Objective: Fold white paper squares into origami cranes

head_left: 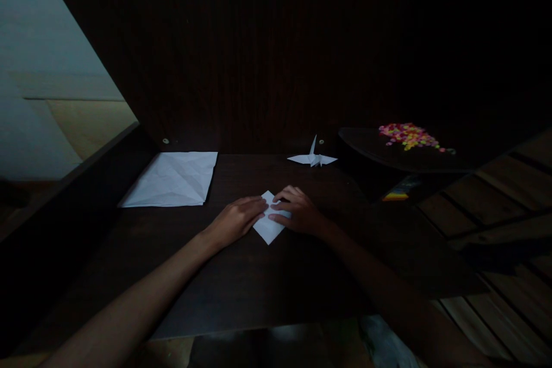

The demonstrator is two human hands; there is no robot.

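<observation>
A small square of folded white paper (269,231) lies on the dark tabletop, one corner pointing toward me. My left hand (236,219) rests on its left side with the fingers stretched out and close together. From the other side, my right hand (302,213) touches the paper with its fingers spread and slightly bent. The fingers of both hands cover part of the upper half. Beyond my right hand stands a folded white paper crane (314,158), wings out and one thin point upward.
Creased white paper sheets (172,179) lie at the back left. On a rounded shelf (357,141) at the right sits a pile of small colourful pieces (409,135). A dark panel (241,57) rises behind the table, and a low side board (73,184) borders its left.
</observation>
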